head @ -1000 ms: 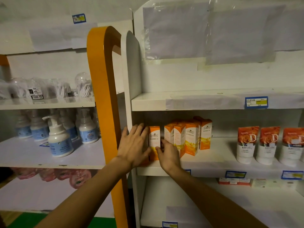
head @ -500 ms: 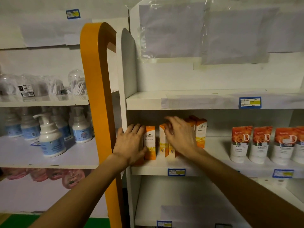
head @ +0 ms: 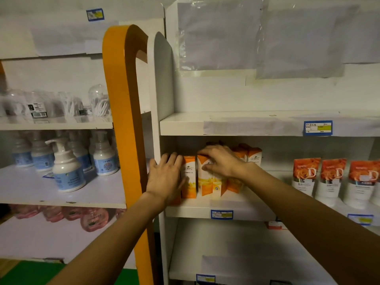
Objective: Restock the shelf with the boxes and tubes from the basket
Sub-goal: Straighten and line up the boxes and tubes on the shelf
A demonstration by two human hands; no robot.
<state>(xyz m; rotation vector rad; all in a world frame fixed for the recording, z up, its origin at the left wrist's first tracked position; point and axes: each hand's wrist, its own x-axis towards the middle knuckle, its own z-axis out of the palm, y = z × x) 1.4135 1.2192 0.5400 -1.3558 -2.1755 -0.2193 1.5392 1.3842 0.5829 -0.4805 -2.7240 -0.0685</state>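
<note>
Both hands are in among the orange-and-white boxes point(head: 209, 182) standing at the left end of the middle shelf point(head: 244, 208). The left hand point(head: 164, 179) lies flat, fingers straight, against the left side of the leftmost box point(head: 189, 179), tight by the white side panel point(head: 158, 120). The right hand point(head: 222, 161) is draped over the tops of the boxes just beside it, fingers curled round their upper edges, with the orange tubes point(head: 333, 179) standing well apart to the right on the same shelf.
</note>
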